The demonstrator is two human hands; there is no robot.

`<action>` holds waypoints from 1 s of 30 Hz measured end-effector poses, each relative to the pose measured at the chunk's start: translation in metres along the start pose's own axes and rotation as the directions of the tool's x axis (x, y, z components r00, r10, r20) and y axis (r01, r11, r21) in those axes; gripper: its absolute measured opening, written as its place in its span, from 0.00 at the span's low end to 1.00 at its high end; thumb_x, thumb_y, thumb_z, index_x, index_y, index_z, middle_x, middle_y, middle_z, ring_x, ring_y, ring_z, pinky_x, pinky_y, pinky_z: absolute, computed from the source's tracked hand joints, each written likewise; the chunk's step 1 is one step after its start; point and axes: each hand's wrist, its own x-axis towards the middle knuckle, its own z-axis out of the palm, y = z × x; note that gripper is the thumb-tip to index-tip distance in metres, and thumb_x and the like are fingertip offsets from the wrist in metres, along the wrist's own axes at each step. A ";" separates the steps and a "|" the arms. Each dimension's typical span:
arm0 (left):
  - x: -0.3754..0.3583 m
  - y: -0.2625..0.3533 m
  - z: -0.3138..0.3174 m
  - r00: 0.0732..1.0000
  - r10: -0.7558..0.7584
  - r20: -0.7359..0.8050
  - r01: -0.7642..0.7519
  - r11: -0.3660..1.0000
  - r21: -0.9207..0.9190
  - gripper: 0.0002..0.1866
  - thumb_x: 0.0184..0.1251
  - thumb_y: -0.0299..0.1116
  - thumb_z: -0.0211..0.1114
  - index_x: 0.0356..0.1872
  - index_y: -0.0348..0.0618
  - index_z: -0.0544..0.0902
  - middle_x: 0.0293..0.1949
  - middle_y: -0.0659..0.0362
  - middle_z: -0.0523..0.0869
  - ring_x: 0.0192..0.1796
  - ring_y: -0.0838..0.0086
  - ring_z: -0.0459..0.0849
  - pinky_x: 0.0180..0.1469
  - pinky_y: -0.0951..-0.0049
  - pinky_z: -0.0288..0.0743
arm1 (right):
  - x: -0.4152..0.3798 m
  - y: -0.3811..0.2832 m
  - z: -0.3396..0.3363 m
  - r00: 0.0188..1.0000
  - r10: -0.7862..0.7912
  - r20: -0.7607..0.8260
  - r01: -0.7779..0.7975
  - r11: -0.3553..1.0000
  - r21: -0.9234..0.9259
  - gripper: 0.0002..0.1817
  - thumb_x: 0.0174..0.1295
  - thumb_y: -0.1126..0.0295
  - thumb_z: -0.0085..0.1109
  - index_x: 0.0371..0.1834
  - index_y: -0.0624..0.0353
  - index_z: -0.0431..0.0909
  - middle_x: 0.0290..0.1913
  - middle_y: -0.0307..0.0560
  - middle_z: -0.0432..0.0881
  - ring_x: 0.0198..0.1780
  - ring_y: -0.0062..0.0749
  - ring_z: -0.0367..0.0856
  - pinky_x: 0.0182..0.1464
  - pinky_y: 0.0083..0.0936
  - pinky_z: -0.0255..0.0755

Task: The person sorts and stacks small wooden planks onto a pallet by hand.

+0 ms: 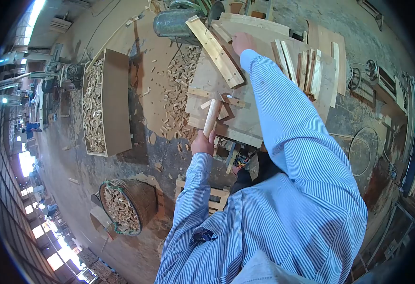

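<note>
From my remote seat I see a pale, smooth, rounded wooden peg (pixel 211 118) in the left hand (pixel 202 143); the right hand (pixel 242 42) rests on a long bare-wood plank (pixel 215 51), matt and unvarnished. The flat wooden worktop (pixel 245 120) looks dull brown and worn. Raw light offcuts fill an open brown board crate (pixel 117 102) and a woven round basket (pixel 143 199) (coarse weave). The sleeves are blue-and-white striped cloth. The grey floor (pixel 75 156) looks rough and dusty.
</note>
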 end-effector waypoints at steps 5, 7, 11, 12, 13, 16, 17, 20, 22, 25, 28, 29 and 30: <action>-0.018 -0.012 -0.003 1.000 -0.010 0.010 0.010 1.000 -0.011 0.32 0.74 0.66 0.57 0.44 0.40 0.78 0.35 0.40 0.88 0.40 0.40 0.88 0.43 0.44 0.80 | -0.035 -0.005 0.000 0.951 -0.206 -0.231 0.228 0.971 0.073 0.19 0.66 0.54 0.61 0.49 0.58 0.88 0.52 0.56 0.87 0.56 0.54 0.84 0.61 0.48 0.75; -0.026 -0.021 -0.002 1.000 -0.014 0.020 0.014 1.000 -0.019 0.31 0.74 0.65 0.57 0.44 0.40 0.78 0.35 0.40 0.88 0.40 0.40 0.88 0.43 0.44 0.80 | -0.046 -0.010 0.005 0.962 -0.224 -0.158 0.237 0.969 0.068 0.20 0.66 0.54 0.62 0.50 0.57 0.87 0.53 0.56 0.87 0.58 0.53 0.83 0.62 0.48 0.75; -0.038 -0.040 0.000 0.996 -0.048 0.069 0.050 0.998 -0.029 0.30 0.74 0.64 0.57 0.44 0.41 0.78 0.36 0.40 0.89 0.41 0.41 0.88 0.44 0.44 0.80 | -0.066 -0.025 0.021 0.985 -0.156 -0.078 0.162 0.985 0.066 0.18 0.66 0.54 0.63 0.48 0.56 0.88 0.51 0.56 0.87 0.56 0.53 0.84 0.61 0.48 0.75; -0.043 -0.044 0.000 0.996 -0.049 0.068 0.051 0.998 -0.032 0.30 0.74 0.64 0.57 0.44 0.41 0.78 0.36 0.40 0.89 0.41 0.41 0.88 0.44 0.44 0.80 | -0.072 -0.028 0.025 0.984 -0.160 -0.078 0.165 0.984 0.063 0.18 0.66 0.54 0.63 0.48 0.56 0.88 0.51 0.56 0.87 0.56 0.53 0.84 0.61 0.48 0.75; -0.046 -0.048 0.000 0.996 -0.049 0.075 0.052 0.998 -0.039 0.30 0.74 0.64 0.57 0.44 0.41 0.78 0.36 0.40 0.89 0.41 0.41 0.88 0.44 0.44 0.80 | -0.076 -0.033 0.030 0.987 -0.153 -0.055 0.158 0.982 0.099 0.17 0.66 0.54 0.62 0.46 0.56 0.89 0.48 0.56 0.88 0.52 0.54 0.85 0.58 0.48 0.76; -0.055 -0.055 -0.001 0.997 -0.039 0.073 0.042 0.998 -0.044 0.30 0.74 0.64 0.58 0.43 0.41 0.77 0.35 0.40 0.88 0.41 0.41 0.88 0.44 0.44 0.81 | -0.073 -0.039 0.049 0.989 -0.149 -0.007 0.149 0.984 0.093 0.16 0.67 0.55 0.61 0.42 0.53 0.91 0.43 0.56 0.90 0.47 0.55 0.87 0.55 0.47 0.78; -0.058 -0.057 -0.001 0.998 -0.024 0.064 0.026 0.999 -0.038 0.30 0.74 0.64 0.58 0.42 0.41 0.75 0.34 0.40 0.88 0.40 0.41 0.88 0.43 0.44 0.81 | -0.070 -0.038 0.056 0.989 -0.144 0.014 0.143 0.988 0.054 0.15 0.67 0.54 0.61 0.41 0.51 0.91 0.41 0.55 0.90 0.45 0.55 0.87 0.54 0.46 0.78; -0.064 -0.060 -0.005 0.994 -0.057 0.097 0.062 0.997 -0.052 0.30 0.74 0.63 0.58 0.42 0.40 0.75 0.35 0.41 0.88 0.40 0.41 0.88 0.43 0.45 0.81 | -0.068 -0.054 0.050 0.993 -0.033 0.115 0.020 0.994 0.111 0.15 0.68 0.57 0.57 0.46 0.48 0.91 0.49 0.53 0.89 0.53 0.55 0.86 0.60 0.47 0.77; -0.065 -0.062 -0.004 0.992 -0.067 0.106 0.071 0.997 -0.037 0.30 0.74 0.63 0.59 0.42 0.40 0.75 0.35 0.41 0.88 0.40 0.41 0.88 0.43 0.45 0.81 | -0.060 -0.059 0.055 0.993 -0.025 0.116 0.008 0.990 0.141 0.15 0.68 0.57 0.57 0.45 0.47 0.91 0.49 0.52 0.89 0.53 0.54 0.86 0.60 0.47 0.77; -0.062 -0.063 -0.003 0.990 -0.073 0.118 0.077 0.997 -0.029 0.29 0.74 0.63 0.59 0.42 0.40 0.75 0.36 0.41 0.88 0.41 0.41 0.88 0.43 0.45 0.81 | -0.045 -0.063 0.062 0.996 -0.032 0.080 0.019 0.987 0.163 0.15 0.67 0.56 0.59 0.45 0.46 0.92 0.48 0.51 0.90 0.51 0.52 0.87 0.59 0.45 0.78; -0.061 -0.062 -0.004 0.990 -0.072 0.124 0.077 0.996 -0.037 0.29 0.74 0.62 0.60 0.42 0.40 0.75 0.35 0.41 0.88 0.41 0.42 0.88 0.43 0.46 0.81 | -0.040 -0.068 0.059 0.997 -0.027 0.074 0.014 0.986 0.168 0.15 0.66 0.55 0.61 0.45 0.45 0.93 0.46 0.51 0.91 0.48 0.51 0.89 0.58 0.43 0.78; -0.060 -0.060 -0.005 0.990 -0.068 0.123 0.073 0.997 -0.037 0.28 0.74 0.61 0.60 0.42 0.40 0.75 0.35 0.41 0.88 0.41 0.42 0.88 0.43 0.46 0.81 | -0.041 -0.069 0.056 0.995 -0.004 0.099 -0.014 0.983 0.182 0.14 0.66 0.56 0.61 0.45 0.45 0.93 0.46 0.50 0.91 0.48 0.50 0.89 0.58 0.42 0.79; -0.059 -0.059 -0.003 0.990 -0.065 0.127 0.070 0.997 -0.038 0.28 0.74 0.61 0.60 0.42 0.40 0.75 0.35 0.41 0.88 0.41 0.42 0.88 0.43 0.46 0.81 | -0.039 -0.068 0.056 0.995 -0.001 0.098 -0.017 0.984 0.179 0.14 0.66 0.56 0.61 0.45 0.45 0.93 0.46 0.50 0.91 0.48 0.50 0.89 0.58 0.42 0.79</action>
